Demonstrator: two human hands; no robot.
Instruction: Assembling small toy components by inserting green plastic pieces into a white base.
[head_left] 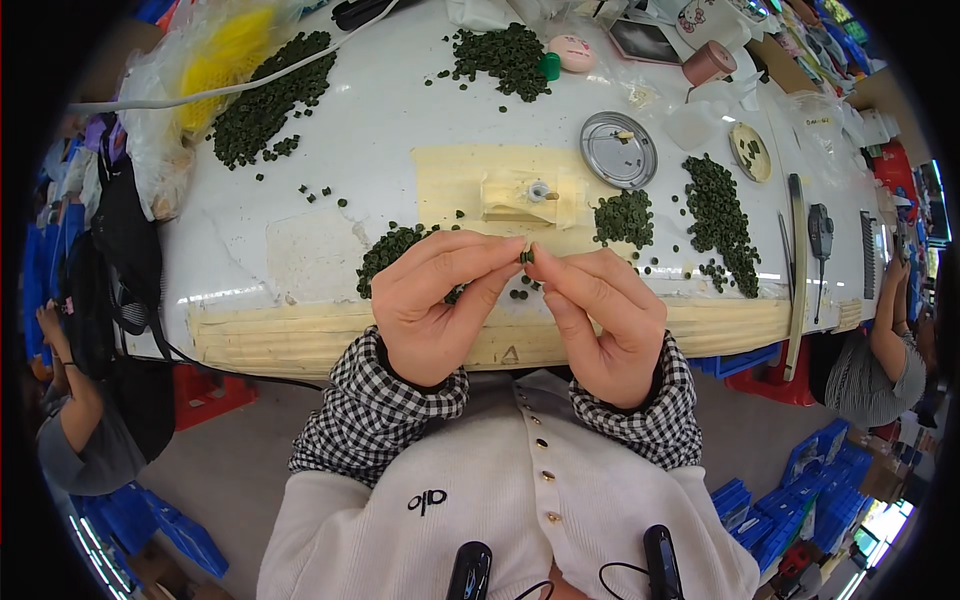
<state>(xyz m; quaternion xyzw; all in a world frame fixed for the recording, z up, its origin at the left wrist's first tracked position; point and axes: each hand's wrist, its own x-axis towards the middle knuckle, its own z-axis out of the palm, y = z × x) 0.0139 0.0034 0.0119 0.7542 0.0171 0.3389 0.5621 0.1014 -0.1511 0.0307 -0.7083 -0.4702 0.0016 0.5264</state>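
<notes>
Between the fingertips of my left hand (437, 300) and my right hand (604, 318) is a small dark green piece (526, 257). Both hands pinch it, meeting above the front of the white table (380, 190). A heap of similar green pieces (393, 246) lies beside my left hand, partly hidden by it. Just beyond my right fingers is another small pile (624, 219). Straight ahead of my fingertips, a tape-covered block (510, 197) holds a short upright fitting (541, 191). A few loose pieces lie under my hands.
Larger green heaps (720, 215) lie at the right and far left. A round metal lid (618, 150) and a small yellowish dish (750, 152) stand back right. A white cable (235, 88) crosses the far left. Co-workers' arms (885, 310) show at both sides.
</notes>
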